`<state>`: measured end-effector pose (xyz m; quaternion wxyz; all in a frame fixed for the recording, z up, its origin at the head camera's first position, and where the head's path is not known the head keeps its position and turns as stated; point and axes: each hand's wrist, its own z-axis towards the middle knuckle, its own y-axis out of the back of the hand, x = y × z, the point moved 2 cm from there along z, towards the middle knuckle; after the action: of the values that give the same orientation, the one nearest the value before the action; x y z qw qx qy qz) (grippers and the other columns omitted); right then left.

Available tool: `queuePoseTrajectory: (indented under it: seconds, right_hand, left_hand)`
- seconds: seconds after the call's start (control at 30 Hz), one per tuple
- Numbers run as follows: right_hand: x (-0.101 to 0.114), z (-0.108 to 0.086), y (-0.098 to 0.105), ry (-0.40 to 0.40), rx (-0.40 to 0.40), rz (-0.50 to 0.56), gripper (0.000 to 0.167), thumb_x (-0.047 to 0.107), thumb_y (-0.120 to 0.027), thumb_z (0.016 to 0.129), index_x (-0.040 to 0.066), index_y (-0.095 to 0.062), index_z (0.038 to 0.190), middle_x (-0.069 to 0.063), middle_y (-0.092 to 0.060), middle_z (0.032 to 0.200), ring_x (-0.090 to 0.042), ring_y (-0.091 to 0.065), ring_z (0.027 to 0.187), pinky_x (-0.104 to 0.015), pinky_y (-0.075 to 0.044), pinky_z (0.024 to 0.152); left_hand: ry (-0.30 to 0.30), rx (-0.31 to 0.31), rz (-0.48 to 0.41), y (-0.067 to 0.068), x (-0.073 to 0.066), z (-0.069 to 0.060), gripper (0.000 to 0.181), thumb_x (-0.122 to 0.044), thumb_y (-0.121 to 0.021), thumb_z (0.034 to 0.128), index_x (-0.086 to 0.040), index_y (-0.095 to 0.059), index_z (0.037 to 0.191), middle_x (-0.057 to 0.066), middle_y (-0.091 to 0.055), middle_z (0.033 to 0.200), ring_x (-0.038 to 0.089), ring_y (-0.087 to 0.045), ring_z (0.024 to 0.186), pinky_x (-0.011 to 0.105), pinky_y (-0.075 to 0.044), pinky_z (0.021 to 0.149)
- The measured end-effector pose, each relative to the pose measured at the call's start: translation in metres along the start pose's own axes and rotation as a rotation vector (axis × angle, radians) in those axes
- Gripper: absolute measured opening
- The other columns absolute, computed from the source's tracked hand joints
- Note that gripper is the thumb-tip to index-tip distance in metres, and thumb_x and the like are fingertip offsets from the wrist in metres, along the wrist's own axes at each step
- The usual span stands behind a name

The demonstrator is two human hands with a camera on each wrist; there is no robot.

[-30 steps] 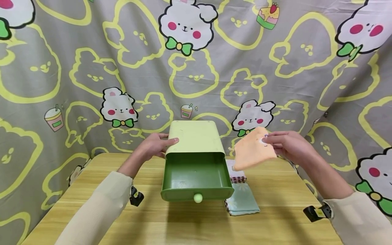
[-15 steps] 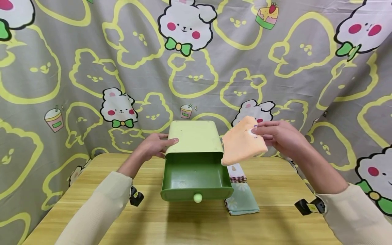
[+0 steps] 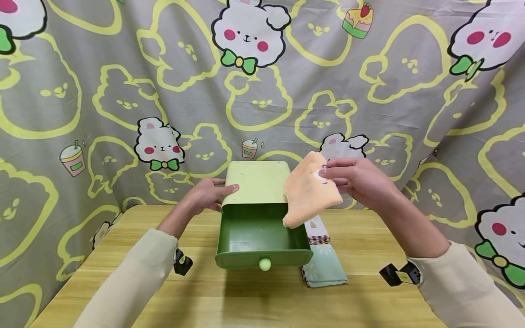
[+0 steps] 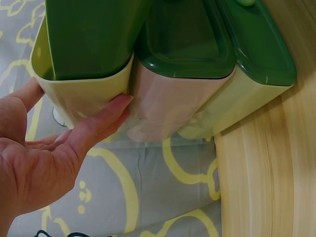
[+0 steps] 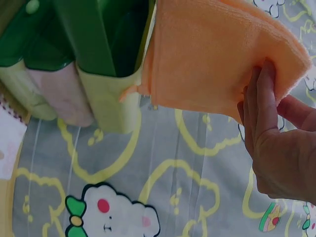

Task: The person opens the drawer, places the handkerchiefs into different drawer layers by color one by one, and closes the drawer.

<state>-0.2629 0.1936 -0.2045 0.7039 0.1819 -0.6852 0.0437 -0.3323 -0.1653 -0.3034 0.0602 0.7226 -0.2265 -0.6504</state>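
The left arm reaches forward, the left hand (image 3: 207, 195) gripping the 3-tier drawer unit (image 3: 256, 182), thumb over its top, fingers along its side. The right forearm angles inward; the right hand (image 3: 361, 181) pinches the orange cloth (image 3: 309, 193) between thumb and fingers, aloft beside the pulled-out top drawer (image 3: 258, 232), above the desk (image 3: 197, 291).

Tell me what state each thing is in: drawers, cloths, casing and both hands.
Top drawer: pulled open, nothing visible inside
Middle drawer: shut
Bottom drawer: shut
Top casing: steadied by a hand
Orange cloth: folded, held in the air
Mint cloth: folded, lying flat
White cloth: lying flat, partly hidden
Left hand: gripping the top casing
Right hand: pinching the orange cloth
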Motion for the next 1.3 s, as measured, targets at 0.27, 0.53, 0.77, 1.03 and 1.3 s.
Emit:
queuePoseTrajectory:
  seconds: [0.27, 0.53, 0.77, 1.03, 1.3]
  right_hand:
    - [0.009, 0.005, -0.021, 0.017, 0.045, 0.030, 0.025, 0.018, -0.071, 0.096, 0.000, -0.063, 0.112, 0.001, -0.066, 0.091, -0.010, -0.064, 0.074, -0.026, -0.059, 0.073]
    - [0.012, 0.009, -0.044, 0.022, 0.090, 0.059, 0.030, 0.013, -0.068, 0.097, -0.005, -0.059, 0.120, -0.003, -0.064, 0.099, -0.011, -0.064, 0.079, -0.027, -0.060, 0.076]
    - [0.012, 0.015, -0.062, 0.022, 0.115, 0.111, 0.024, 0.010, -0.068, 0.096, -0.003, -0.061, 0.115, 0.000, -0.064, 0.091, -0.009, -0.055, 0.070, -0.022, -0.055, 0.065]
    - [0.009, 0.019, -0.078, 0.008, 0.157, 0.164, 0.022, 0.008, -0.066, 0.097, -0.001, -0.064, 0.117, -0.001, -0.070, 0.092, -0.012, -0.068, 0.073, -0.028, -0.061, 0.073]
    - [-0.009, 0.022, -0.088, -0.039, 0.168, 0.189, 0.028, 0.008, -0.064, 0.099, -0.003, -0.059, 0.124, -0.003, -0.072, 0.092, -0.014, -0.070, 0.073, -0.028, -0.061, 0.071]
  left_hand:
    - [0.001, 0.001, -0.006, 0.000, 0.000, 0.000, 0.080, -0.045, -0.066, 0.0986, -0.001, -0.034, 0.157, 0.019, -0.070, 0.121, 0.025, -0.073, 0.097, 0.040, -0.062, 0.081]
    - [0.001, -0.003, 0.004, 0.000, 0.000, -0.001, 0.078, -0.044, -0.065, 0.0991, -0.001, -0.035, 0.157, 0.020, -0.068, 0.126, 0.027, -0.072, 0.102, 0.041, -0.062, 0.082]
    - [0.002, -0.004, 0.005, 0.000, -0.001, 0.000, 0.078, -0.044, -0.066, 0.0989, -0.001, -0.035, 0.157, 0.020, -0.066, 0.130, 0.028, -0.072, 0.105, 0.040, -0.062, 0.083]
    - [0.012, -0.022, 0.000, -0.001, 0.000, 0.000, 0.071, -0.038, -0.064, 0.1008, -0.005, -0.036, 0.157, 0.016, -0.065, 0.122, 0.020, -0.070, 0.087, 0.035, -0.062, 0.075]
    - [0.012, -0.022, 0.006, 0.000, 0.000, -0.001, 0.074, -0.040, -0.065, 0.0998, -0.004, -0.036, 0.157, 0.017, -0.067, 0.124, 0.022, -0.072, 0.092, 0.038, -0.063, 0.079]
